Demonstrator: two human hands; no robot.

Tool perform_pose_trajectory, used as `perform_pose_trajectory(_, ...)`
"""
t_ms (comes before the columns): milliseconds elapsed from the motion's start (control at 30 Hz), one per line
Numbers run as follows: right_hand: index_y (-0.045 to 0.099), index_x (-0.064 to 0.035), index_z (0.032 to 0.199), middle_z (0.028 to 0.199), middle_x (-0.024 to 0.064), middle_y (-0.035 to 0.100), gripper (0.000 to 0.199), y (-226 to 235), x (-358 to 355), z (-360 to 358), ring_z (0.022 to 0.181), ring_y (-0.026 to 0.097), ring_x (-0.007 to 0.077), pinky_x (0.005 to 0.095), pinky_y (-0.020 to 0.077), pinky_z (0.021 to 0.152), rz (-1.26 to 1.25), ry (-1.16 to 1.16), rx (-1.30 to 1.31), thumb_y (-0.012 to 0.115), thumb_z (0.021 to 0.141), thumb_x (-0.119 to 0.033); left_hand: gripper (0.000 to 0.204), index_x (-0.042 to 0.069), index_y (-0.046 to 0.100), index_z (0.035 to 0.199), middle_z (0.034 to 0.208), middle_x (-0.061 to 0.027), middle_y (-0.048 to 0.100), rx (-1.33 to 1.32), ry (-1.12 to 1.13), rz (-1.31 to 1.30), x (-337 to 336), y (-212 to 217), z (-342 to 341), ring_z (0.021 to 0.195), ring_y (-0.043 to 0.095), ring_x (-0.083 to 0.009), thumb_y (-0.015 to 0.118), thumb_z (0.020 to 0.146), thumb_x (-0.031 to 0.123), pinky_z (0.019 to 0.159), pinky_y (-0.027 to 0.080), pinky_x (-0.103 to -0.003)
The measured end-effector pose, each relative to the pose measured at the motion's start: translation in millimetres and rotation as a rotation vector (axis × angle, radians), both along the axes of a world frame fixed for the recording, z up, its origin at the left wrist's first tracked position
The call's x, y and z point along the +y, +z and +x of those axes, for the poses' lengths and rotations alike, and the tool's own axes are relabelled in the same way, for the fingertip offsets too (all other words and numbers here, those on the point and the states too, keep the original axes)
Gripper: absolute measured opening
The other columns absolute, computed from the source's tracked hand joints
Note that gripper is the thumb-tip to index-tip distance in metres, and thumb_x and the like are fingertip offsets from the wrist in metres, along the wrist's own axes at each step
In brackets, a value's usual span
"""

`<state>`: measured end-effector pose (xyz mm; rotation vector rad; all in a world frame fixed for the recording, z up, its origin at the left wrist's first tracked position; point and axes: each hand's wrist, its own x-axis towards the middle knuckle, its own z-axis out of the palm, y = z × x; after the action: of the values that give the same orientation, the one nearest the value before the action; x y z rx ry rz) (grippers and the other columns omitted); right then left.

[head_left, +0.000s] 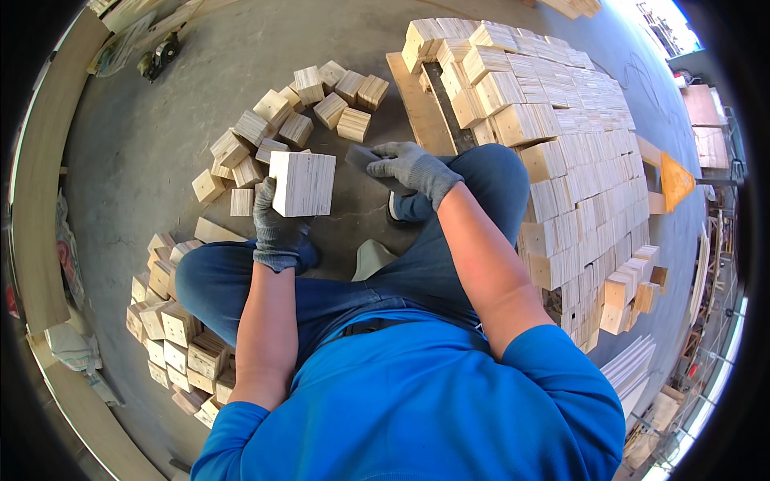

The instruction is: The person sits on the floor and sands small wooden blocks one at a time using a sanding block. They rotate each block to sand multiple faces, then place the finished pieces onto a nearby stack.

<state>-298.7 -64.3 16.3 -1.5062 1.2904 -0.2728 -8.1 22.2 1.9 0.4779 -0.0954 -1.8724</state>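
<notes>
A pale plywood block (309, 184) with layered sides is up in front of me, gripped by my gloved left hand (277, 234) at its left and lower edge. To its right, my gloved right hand (415, 170) is closed around a dark grey flat pad (360, 158), slightly blurred and partly covered by the fingers. The pad and the block are apart. Beyond the held block, several similar loose blocks (295, 128) lie in a curved heap on the floor.
A big stack of plywood blocks (569, 160) stands on a wooden pallet (421, 108) to my right. Another pile of blocks (180, 325) sits by my left knee. A black tool (160, 56) lies at the far left, and a yellow triangular piece (676, 183) is beyond the stack.
</notes>
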Motion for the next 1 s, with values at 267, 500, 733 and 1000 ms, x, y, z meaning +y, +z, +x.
perform_pose_trajectory(267,0.067,-0.0010,0.136,0.118,0.0149,0.075,0.058,16,20,29,0.104,0.070,0.0197,0.0324,0.0531,0.095,0.085,-0.358,-0.278,0.080,0.091,-0.035,0.073,0.011,0.051,0.152,0.147,-0.0163,0.059,-0.043,0.156,0.069,2,-13,-4,0.130,0.058,-0.0403,0.068,0.097,0.055,0.101,0.053,-0.063)
perform_pose_trajectory(500,0.060,0.0020,0.142,0.125,0.0209,0.072,0.070,17,37,40,0.115,0.069,0.0269,0.0364,0.0509,0.102,-0.066,-0.319,-0.212,0.081,0.089,-0.039,0.064,0.011,0.058,0.146,0.141,-0.0172,0.063,-0.053,0.165,0.143,-2,-34,8,0.120,0.062,-0.0405,0.064,0.100,0.055,0.096,0.056,-0.061)
perform_pose_trajectory(733,0.054,0.0034,0.146,0.124,0.0245,0.070,0.074,113,26,-69,0.116,0.069,0.0362,0.0423,0.0530,0.102,-0.667,-0.614,0.045,0.076,0.091,-0.042,0.060,0.014,0.061,0.142,0.135,-0.0143,0.065,-0.078,0.114,0.160,-9,-41,14,0.118,0.062,-0.0367,0.067,0.098,0.054,0.092,0.057,-0.056)
perform_pose_trajectory(1000,0.055,-0.0021,0.145,0.123,0.0268,0.068,0.076,95,118,-250,0.108,0.068,0.0444,0.0521,0.0550,0.092,-0.756,-0.825,0.869,0.076,0.086,-0.045,0.055,0.012,0.065,0.136,0.125,-0.0139,0.070,-0.065,0.094,0.231,-17,-36,0,0.106,0.065,-0.0348,0.067,0.098,0.052,0.088,0.055,-0.051)
